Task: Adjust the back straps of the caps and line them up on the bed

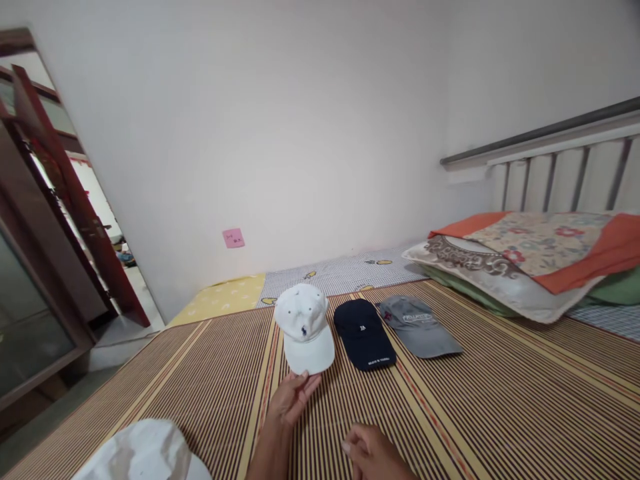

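Four caps are in view, and the one in hand is the white cap (301, 313), at the left end of a row of three over the striped mat (200, 380). It is plain and pale all over, with a rounded, slightly creased crown (295, 303) and a smooth, curved brim (311, 353) pointing toward the person. A small dark emblem (304, 331) sits low on the front of the crown, and a few dark eyelets (289, 312) dot the panels above it.

The person's left hand (295, 398) has the front edge of the brim pinched — thumb on top, fingers underneath. The right hand (375, 452) is near the lower edge of the view, apart from every cap, its fingers curled inward with nothing seen in them — though how tightly they close cannot be told from this angle.

Just beside the white cap lies a navy cap (361, 330) with white lettering on its brim, then a gray cap (417, 330). A mottled cap (145, 453) is cut off at lower left.
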`<state>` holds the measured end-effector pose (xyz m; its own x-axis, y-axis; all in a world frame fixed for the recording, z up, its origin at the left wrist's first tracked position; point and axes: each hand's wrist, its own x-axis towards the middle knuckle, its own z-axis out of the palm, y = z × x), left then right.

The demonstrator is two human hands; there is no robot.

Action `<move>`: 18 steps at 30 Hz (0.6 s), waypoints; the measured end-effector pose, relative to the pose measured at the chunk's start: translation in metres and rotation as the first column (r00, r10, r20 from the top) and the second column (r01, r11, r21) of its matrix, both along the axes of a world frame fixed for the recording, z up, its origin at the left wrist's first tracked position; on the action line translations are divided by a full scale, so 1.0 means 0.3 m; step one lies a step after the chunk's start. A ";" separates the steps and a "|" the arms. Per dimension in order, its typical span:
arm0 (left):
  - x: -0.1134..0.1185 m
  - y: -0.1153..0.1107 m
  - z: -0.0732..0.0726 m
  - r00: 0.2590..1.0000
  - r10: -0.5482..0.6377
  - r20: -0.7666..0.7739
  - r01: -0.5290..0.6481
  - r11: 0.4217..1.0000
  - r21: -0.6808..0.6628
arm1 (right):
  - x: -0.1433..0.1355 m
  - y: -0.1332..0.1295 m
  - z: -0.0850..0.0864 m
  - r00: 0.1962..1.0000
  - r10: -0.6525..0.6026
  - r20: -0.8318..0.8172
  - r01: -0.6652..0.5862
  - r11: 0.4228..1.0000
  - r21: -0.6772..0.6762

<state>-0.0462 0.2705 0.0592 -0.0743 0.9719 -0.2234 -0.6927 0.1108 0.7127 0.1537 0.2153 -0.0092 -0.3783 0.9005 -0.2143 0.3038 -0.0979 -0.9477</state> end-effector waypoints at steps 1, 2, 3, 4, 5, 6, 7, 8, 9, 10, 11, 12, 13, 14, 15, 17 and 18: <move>0.001 0.016 -0.008 1.000 -0.003 -0.005 0.003 1.000 -0.025 | 0.001 0.002 -0.004 1.000 0.001 -0.001 -0.001 1.000 0.003; 0.001 0.029 -0.016 1.000 -0.006 -0.011 0.005 0.999 -0.052 | 0.002 0.004 -0.007 1.000 0.000 -0.002 0.000 1.000 0.005; 0.001 0.040 -0.025 1.000 -0.007 -0.016 0.006 0.997 -0.081 | 0.002 0.005 -0.009 1.000 0.000 -0.001 0.000 1.000 0.006; 0.000 0.049 -0.033 1.000 -0.005 -0.021 0.002 0.994 -0.112 | 0.002 0.006 -0.010 1.000 0.001 0.000 -0.001 1.000 0.006; 0.000 0.058 -0.041 1.000 0.001 -0.027 -0.005 0.990 -0.142 | 0.002 0.006 -0.010 1.000 0.001 0.001 -0.001 1.000 0.005; 0.001 0.067 -0.048 0.999 0.011 -0.033 -0.017 0.985 -0.173 | 0.002 0.005 -0.009 1.000 0.002 0.002 -0.002 1.000 0.003; 0.003 0.075 -0.054 0.999 0.025 -0.038 -0.033 0.979 -0.204 | 0.002 0.004 -0.007 1.000 0.004 0.003 -0.004 1.000 0.001; 0.005 0.082 -0.059 0.998 0.040 -0.043 -0.049 0.972 -0.232 | 0.002 0.002 -0.005 1.000 0.004 0.004 -0.004 1.000 -0.001; 0.009 0.089 -0.064 0.997 0.055 -0.047 -0.066 0.963 -0.260 | 0.002 0.001 -0.002 1.000 0.003 0.004 -0.003 1.000 -0.001; 0.013 0.095 -0.068 0.996 0.068 -0.050 -0.080 0.955 -0.286 | 0.003 -0.001 0.002 1.000 -0.002 0.005 0.002 1.000 -0.001; 0.018 0.100 -0.073 0.995 0.082 -0.054 -0.095 0.945 -0.313 | 0.005 -0.003 0.006 1.000 -0.001 0.005 0.001 1.000 -0.005; 0.023 0.103 -0.077 0.994 0.096 -0.057 -0.109 0.934 -0.339 | 0.007 -0.004 0.009 1.000 0.005 0.004 -0.005 1.000 -0.011; 0.028 0.105 -0.081 0.992 0.110 -0.060 -0.125 0.924 -0.362 | 0.009 -0.006 0.012 1.000 0.013 0.002 -0.013 1.000 -0.018; 0.034 0.106 -0.085 0.990 0.127 -0.062 -0.141 0.913 -0.382 | 0.011 -0.007 0.015 1.000 0.021 0.001 -0.021 0.999 -0.024; 0.041 0.106 -0.088 0.988 0.143 -0.063 -0.157 0.904 -0.397 | 0.013 -0.008 0.017 1.000 0.026 0.002 -0.026 0.999 -0.027; 0.054 0.102 -0.093 0.983 0.175 -0.059 -0.184 0.894 -0.408 | 0.014 -0.010 0.020 1.000 0.022 0.004 -0.022 1.000 -0.022; 0.062 0.100 -0.095 0.981 0.189 -0.055 -0.194 0.893 -0.405 | 0.013 -0.011 0.020 1.000 0.014 0.007 -0.014 1.000 -0.015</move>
<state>-0.0277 0.3004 0.0307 -0.2556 0.7631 -0.5936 -0.7205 0.2590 0.6433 0.1575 0.2120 -0.0030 -0.3895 0.8917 -0.2306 0.3124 -0.1076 -0.9438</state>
